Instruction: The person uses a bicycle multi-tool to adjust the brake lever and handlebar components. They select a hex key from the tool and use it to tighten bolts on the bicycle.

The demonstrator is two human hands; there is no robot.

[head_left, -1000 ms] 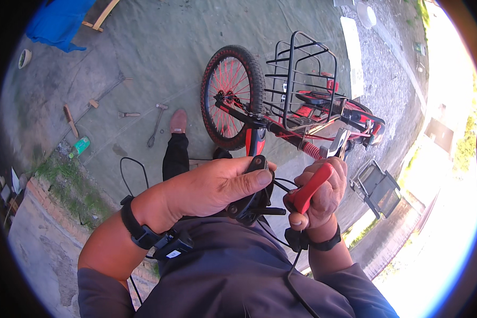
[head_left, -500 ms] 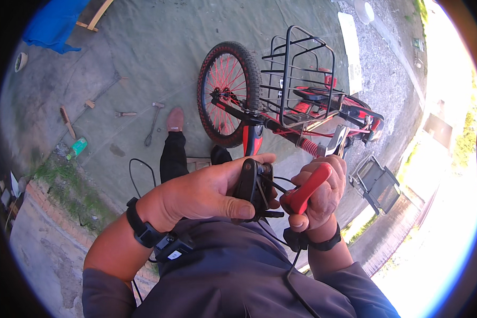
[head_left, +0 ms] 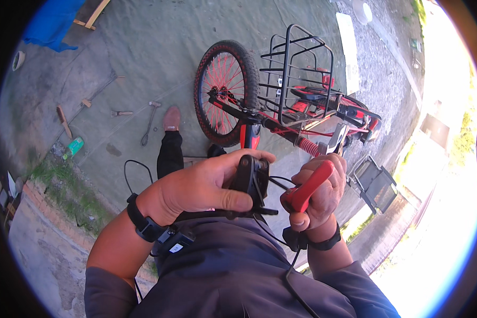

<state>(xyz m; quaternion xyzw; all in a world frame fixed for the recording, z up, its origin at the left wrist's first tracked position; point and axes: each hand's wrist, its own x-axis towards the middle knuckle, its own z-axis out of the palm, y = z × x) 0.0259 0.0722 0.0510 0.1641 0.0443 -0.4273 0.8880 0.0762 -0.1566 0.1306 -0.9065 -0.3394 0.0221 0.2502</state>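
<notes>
In front of my chest, my left hand (head_left: 201, 191) is closed round a black hinged metal part (head_left: 250, 183), thumb on its near side and fingers behind. A dark flat tab sticks out of its lower right edge. To the right, my right hand (head_left: 319, 193) grips a tool with a thick red handle (head_left: 311, 186). A silver metal head (head_left: 337, 139) shows beyond the fist, apparently of the same tool. A thin black cord runs between the black part and my right hand; its ends are hidden. The part and the tool are apart.
A red and black bicycle (head_left: 259, 116) lies ahead, with a black wire basket (head_left: 307, 79) and a fat-tyred wheel (head_left: 225, 93). A hammer (head_left: 152, 122), a brush (head_left: 64, 122) and a green can (head_left: 75, 146) lie left. A folding chair (head_left: 373, 183) stands right.
The black part has shifted slightly left and turned a little in my left hand, widening its gap from the red handle. My right hand keeps its grip almost in place.
</notes>
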